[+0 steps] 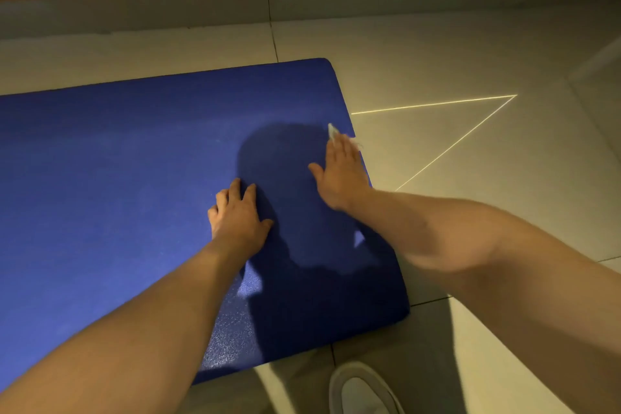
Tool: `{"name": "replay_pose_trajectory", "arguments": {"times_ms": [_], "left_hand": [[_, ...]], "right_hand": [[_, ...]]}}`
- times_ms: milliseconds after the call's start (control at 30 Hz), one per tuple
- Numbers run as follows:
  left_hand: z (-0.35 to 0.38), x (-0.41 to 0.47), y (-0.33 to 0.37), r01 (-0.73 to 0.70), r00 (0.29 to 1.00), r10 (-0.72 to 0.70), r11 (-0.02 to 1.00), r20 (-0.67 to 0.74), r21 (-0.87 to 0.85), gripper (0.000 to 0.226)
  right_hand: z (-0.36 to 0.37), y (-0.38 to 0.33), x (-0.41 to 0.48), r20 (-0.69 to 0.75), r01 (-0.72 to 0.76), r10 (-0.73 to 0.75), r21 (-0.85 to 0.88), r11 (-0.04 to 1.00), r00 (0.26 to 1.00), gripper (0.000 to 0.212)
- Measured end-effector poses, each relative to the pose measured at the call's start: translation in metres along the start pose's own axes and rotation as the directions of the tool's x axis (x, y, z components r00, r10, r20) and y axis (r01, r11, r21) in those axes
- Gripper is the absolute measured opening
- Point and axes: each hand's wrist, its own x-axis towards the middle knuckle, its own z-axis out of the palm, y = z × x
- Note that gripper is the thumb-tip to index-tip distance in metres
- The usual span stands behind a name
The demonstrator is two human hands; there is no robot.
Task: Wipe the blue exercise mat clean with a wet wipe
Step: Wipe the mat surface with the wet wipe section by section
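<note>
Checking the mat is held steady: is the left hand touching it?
Touching. The head view shows the left hand resting on the mat, with no gap visible.

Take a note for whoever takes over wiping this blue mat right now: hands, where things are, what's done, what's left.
Left hand: open, resting on the blue mat, apparently steadying it.
Right hand: flat, pressing the wet wipe onto the mat by its right-hand edge; only the wipe's tip shows past the hand.
Done: cannot tell; no wiped patches show.
Left: probably safest to treat the whole mat as unwiped, working leftward from this edge.
</note>
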Motion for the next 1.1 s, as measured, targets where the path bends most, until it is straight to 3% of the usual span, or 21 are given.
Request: {"name": "replay_pose_trajectory", "arguments": {"times_ms": [67, 200, 300, 367, 467, 567, 667, 800, 900, 1000, 1100], "left_hand": [[0.002, -0.003, 0.002, 0.002, 1.000, -0.002, 1.000, 0.009, 0.008, 0.084], [0.007, -0.013, 0.006, 0.001, 1.000, -0.002, 1.000, 0.010, 0.026, 0.084], [0.011, -0.019, 0.009, -0.019, 0.999, 0.018, 1.000, 0.026, 0.025, 0.085], [0.014, -0.024, 0.010, -0.026, 0.999, 0.025, 0.999, 0.033, 0.030, 0.086], [0.015, -0.028, 0.010, -0.020, 1.000, 0.019, 0.999, 0.022, 0.036, 0.085], [0.015, -0.030, 0.012, -0.020, 1.000, 0.019, 0.999, 0.020, 0.043, 0.086], [0.017, -0.033, 0.013, -0.015, 1.000, 0.014, 0.999, 0.026, 0.042, 0.087], [0.020, -0.041, 0.015, -0.024, 0.999, 0.022, 0.998, 0.032, 0.051, 0.086], [0.022, -0.048, 0.012, -0.029, 0.999, 0.028, 0.999, 0.035, 0.045, 0.085], [0.023, -0.056, 0.006, -0.019, 0.999, 0.017, 0.999, 0.047, 0.048, 0.085], [0.025, -0.062, 0.001, -0.004, 0.999, 0.002, 0.999, 0.049, 0.050, 0.085]], "right_hand": [[0.011, -0.021, -0.028, 0.036, 0.059, -0.062, 0.075, 0.995, 0.997, 0.084], [0.018, -0.027, -0.056, 0.092, 0.191, -0.188, -0.022, 0.981, 0.978, 0.082], [0.005, 0.005, -0.034, 0.031, 0.051, -0.049, -0.053, 0.997, 0.998, 0.084], [-0.007, 0.029, -0.019, 0.067, -0.068, 0.079, -0.146, 0.987, 0.995, 0.082], [-0.013, 0.040, -0.016, 0.105, -0.155, 0.164, -0.094, 0.984, 0.981, 0.081], [0.003, 0.019, -0.041, 0.053, -0.003, 0.007, -0.074, 0.997, 0.999, 0.082], [0.018, -0.011, -0.076, 0.080, 0.118, -0.119, 0.020, 0.993, 0.990, 0.084], [0.028, -0.016, -0.097, 0.102, 0.254, -0.253, 0.001, 0.967, 0.962, 0.084], [0.017, 0.011, -0.080, 0.037, 0.136, -0.134, -0.030, 0.990, 0.990, 0.087], [0.001, 0.042, -0.064, 0.060, 0.010, 0.003, -0.221, 0.975, 0.998, 0.083], [-0.001, 0.038, -0.073, 0.048, -0.016, 0.027, -0.214, 0.977, 0.998, 0.085]]}}
